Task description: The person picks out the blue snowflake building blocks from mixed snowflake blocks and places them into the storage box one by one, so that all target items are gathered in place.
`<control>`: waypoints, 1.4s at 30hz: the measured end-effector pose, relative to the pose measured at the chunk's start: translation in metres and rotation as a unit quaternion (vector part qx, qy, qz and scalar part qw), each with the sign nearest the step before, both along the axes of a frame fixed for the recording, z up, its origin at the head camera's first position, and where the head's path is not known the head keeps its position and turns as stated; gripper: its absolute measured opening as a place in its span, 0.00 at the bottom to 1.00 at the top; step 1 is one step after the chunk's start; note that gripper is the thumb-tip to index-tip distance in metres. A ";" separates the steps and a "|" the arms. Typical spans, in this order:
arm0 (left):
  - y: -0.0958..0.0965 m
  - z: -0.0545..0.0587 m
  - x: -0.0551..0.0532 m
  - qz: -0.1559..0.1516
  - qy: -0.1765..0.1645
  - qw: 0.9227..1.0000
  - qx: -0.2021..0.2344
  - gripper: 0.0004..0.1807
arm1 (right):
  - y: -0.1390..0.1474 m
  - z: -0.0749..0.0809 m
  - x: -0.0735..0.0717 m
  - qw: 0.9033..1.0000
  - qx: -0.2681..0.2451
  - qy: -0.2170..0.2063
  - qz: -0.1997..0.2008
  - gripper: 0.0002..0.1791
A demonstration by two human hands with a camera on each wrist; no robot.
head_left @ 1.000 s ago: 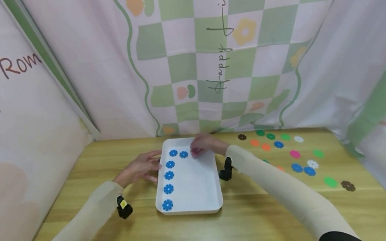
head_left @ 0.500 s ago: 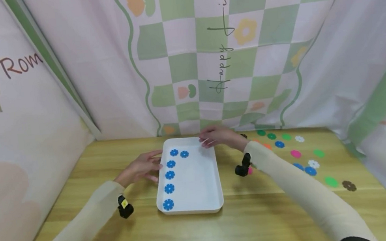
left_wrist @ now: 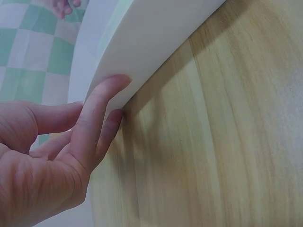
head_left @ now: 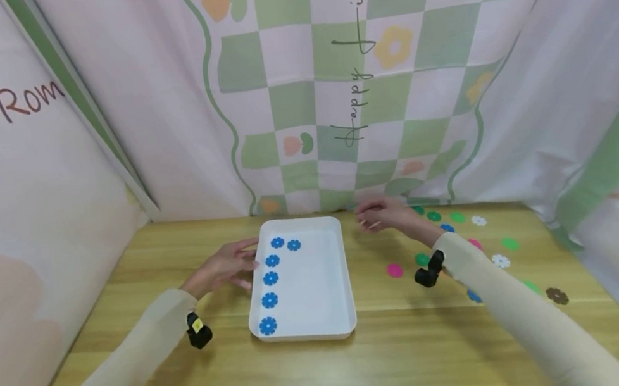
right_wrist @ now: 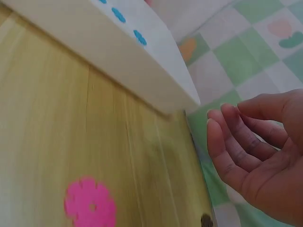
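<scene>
A white tray (head_left: 309, 288) lies on the table, with several blue notched plastic discs (head_left: 269, 300) in a column along its left side. One more blue disc (head_left: 294, 245) lies right of the column's far end. My left hand (head_left: 227, 267) is at the tray's left side; in the left wrist view its fingertips (left_wrist: 120, 81) touch the outer wall and the thumb reaches the rim. Beyond the tray's far right corner, my right hand (head_left: 383, 215) hovers over the table. Its fingers are loosely bent, thumb near the index fingertip, and nothing shows between them in the right wrist view.
Loose discs in several colours lie on the wooden table (head_left: 221, 375) to the right, among them a pink disc (head_left: 395, 270), a white disc (head_left: 501, 261) and a brown disc (head_left: 557, 296). My right forearm covers some. A checked curtain (head_left: 333, 101) hangs behind the table.
My right hand has left the tray's far part and moved right, past its edge, over the table. The left hand stays at the tray's side. The blue discs in the tray look unmoved.
</scene>
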State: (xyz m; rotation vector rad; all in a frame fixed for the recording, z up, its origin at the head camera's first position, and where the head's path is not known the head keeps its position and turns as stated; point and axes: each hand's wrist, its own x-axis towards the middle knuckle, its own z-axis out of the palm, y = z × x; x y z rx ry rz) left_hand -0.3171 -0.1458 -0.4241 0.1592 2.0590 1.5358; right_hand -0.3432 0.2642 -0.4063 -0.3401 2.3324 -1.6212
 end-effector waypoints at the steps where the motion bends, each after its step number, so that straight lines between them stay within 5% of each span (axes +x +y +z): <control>1: -0.001 0.000 0.000 0.000 -0.001 1.000 0.000 0.40 | 0.006 -0.001 0.001 1.000 0.003 0.002 0.000 0.21; 10: -0.001 -0.001 0.001 0.008 0.001 1.000 -0.003 0.39 | 0.065 -0.010 0.013 0.997 -0.015 0.033 -0.064 0.24; 22: 0.000 -0.001 -0.001 0.009 0.000 1.000 -0.001 0.39 | 0.155 -0.020 0.038 0.986 0.096 0.105 -0.081 0.25; 28: -0.001 -0.003 -0.001 0.008 0.001 1.000 0.004 0.39 | 0.171 -0.028 0.049 0.982 0.128 0.112 -0.084 0.25; 35: -0.001 -0.004 0.001 0.008 0.002 1.000 0.008 0.38 | 0.179 -0.045 0.047 0.972 0.209 0.045 -0.101 0.40; 42: -0.001 -0.005 0.001 0.014 0.002 1.000 0.007 0.38 | 0.180 -0.057 0.044 0.964 0.238 0.064 -0.099 0.36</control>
